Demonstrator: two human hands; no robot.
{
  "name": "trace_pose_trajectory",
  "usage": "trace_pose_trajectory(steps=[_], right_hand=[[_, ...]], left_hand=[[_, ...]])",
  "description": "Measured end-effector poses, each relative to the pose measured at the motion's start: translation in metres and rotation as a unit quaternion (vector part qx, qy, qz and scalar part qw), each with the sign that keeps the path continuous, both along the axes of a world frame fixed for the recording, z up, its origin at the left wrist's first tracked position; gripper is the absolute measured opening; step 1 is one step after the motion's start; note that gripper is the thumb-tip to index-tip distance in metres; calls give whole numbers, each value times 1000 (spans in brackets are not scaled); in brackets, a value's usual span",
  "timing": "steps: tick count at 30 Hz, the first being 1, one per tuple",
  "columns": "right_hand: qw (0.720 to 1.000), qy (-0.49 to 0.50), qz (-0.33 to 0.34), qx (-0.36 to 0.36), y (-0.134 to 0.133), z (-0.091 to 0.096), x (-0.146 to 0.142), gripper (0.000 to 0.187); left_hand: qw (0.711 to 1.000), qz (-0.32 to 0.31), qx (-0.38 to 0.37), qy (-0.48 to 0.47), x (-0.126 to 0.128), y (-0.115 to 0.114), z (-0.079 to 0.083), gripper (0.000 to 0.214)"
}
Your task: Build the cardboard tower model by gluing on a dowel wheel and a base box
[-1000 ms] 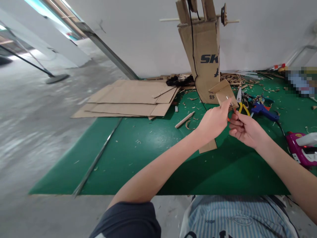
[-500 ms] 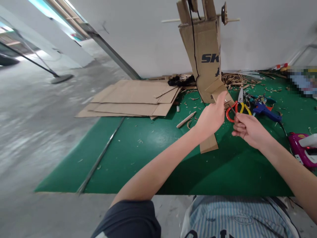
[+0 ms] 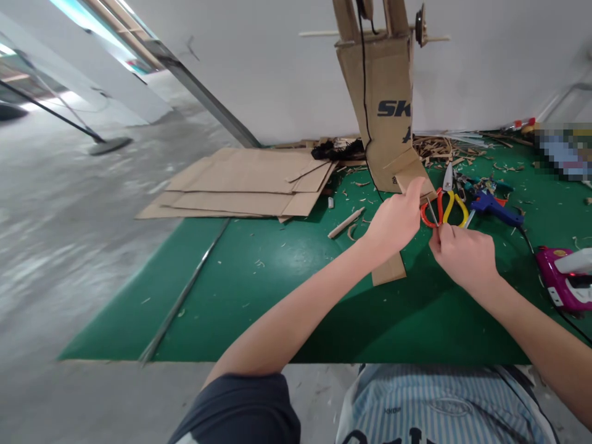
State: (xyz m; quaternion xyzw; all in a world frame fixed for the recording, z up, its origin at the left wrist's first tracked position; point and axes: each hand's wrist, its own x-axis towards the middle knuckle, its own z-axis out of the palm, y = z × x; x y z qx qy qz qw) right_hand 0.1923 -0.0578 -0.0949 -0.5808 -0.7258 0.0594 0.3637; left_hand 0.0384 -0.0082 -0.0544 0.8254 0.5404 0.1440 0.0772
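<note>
L hand (image 3: pixel 395 222) pinches cardboard strip (image 3: pixel 389 270), R hand (image 3: pixel 462 256) clamps thin metal pin (image 3: pixel 432 214) w/ tip near strip, seemingly not in yet.

Bright, even overhead light | soft arm shadows on green mat (image 3: pixel 287 296) | left floor (image 3: pixel 69 203) motion-blurred | edges fisheye-bent

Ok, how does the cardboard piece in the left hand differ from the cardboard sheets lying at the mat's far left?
The cardboard piece is small and bent; the cardboard sheets are large and flat. The piece is gripped by the left hand above the green mat; the sheets lie stacked, untouched, at its edge. The right hand pinches a thin metal pin. Both are brown cardboard.
</note>
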Motion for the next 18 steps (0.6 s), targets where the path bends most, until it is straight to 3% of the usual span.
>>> trace_pose_trajectory(steps=[2, 5, 7, 9, 10, 12, 15, 17, 18], right_hand=[[988, 123, 30, -85, 0, 6, -2, 32], [908, 327, 110, -238, 5, 23, 2, 33], [882, 354, 133, -280, 8, 40, 13, 32], [827, 386, 163, -375, 11, 58, 29, 34], [834, 377, 155, -373, 13, 65, 37, 36], [868, 400, 124, -265, 20, 71, 48, 38], [901, 414, 66, -108, 38, 59, 49, 32], [908, 397, 67, -112, 49, 42, 41, 28], [899, 408, 76, -137, 53, 34, 36, 29]], left_hand=[[1000, -2, -8, 7, 1, -1, 0, 51], [1000, 19, -4, -3, -1, 0, 5, 50], [999, 40, 11, -28, -4, -1, 10, 50], [997, 46, 16, -54, -6, -5, 18, 51], [997, 43, 11, -65, -7, -8, 22, 52], [996, 27, 2, -89, -7, -14, 28, 52], [991, -28, -19, -133, -5, -24, 34, 43], [984, -72, -49, -155, -4, -27, 34, 38], [981, -88, -64, -162, -4, -27, 33, 36]])
